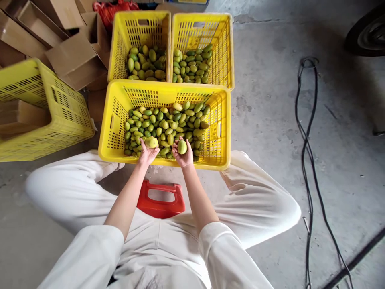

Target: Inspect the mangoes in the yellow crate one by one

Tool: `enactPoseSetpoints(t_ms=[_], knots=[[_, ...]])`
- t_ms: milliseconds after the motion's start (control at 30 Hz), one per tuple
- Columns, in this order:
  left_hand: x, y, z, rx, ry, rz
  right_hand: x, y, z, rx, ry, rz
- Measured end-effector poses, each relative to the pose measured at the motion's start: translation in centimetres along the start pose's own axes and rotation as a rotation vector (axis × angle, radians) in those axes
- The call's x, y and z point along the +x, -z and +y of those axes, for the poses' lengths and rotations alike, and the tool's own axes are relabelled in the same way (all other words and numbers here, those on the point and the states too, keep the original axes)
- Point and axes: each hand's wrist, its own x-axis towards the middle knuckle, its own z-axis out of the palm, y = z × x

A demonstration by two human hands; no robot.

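My left hand holds a yellowish-green oval fruit, thumb and fingers closed around its lower side. In my right hand rests another green oval fruit, gripped between thumb and fingers. Both hands are over the near side of a large yellow crate. Below them inside the crate lies a heap of similar fruits, green to yellow, with a few brownish ones. The exact kind of fruit is hard to tell.
Two yellow crates behind hold more fruits. Another yellow crate with cardboard inside stands left, near cardboard boxes. A red stool is beneath me. Black cables and a wheel are at right.
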Motion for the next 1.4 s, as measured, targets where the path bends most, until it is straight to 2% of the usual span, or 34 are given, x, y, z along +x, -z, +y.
enactPoseSetpoints(t_ms=[100, 200, 333, 467, 700, 833, 967, 1167, 1400], knots=[[-0.4, 0.3, -0.1, 0.029, 0.068, -0.076, 0.2, 0.2, -0.1, 0.028, -0.020, 0.004], [-0.5, 0.6, -0.2, 0.078, 0.138, -0.069, 0.5, 0.5, -0.1, 0.046, -0.007, 0.047], [-0.3, 0.6, -0.2, 0.092, 0.150, -0.096, 1.0, 0.7, 0.0, 0.059, 0.053, 0.146], [0.1, 0.2, 0.1, 0.064, 0.140, -0.153, 1.3, 1.0, 0.0, 0.082, 0.083, 0.166], [0.3, -0.1, 0.2, 0.065, 0.227, 0.010, 1.5, 1.5, 0.7, -0.058, 0.171, 0.058], [0.9, -0.4, 0.2, 0.093, 0.210, 0.101, 1.3, 1.2, 0.6, -0.079, 0.118, 0.065], [1.5, -0.8, 0.4, 0.061, 0.172, 0.202, 0.9, 1.0, 0.2, 0.012, 0.082, 0.089], [1.1, -0.4, 0.8, -0.018, 0.181, 0.145, 0.7, 0.8, 0.2, -0.037, 0.081, 0.022], [1.1, -0.7, 0.1, 0.029, 0.130, 0.130, 0.4, 0.3, 0.3, 0.006, 0.064, 0.058]])
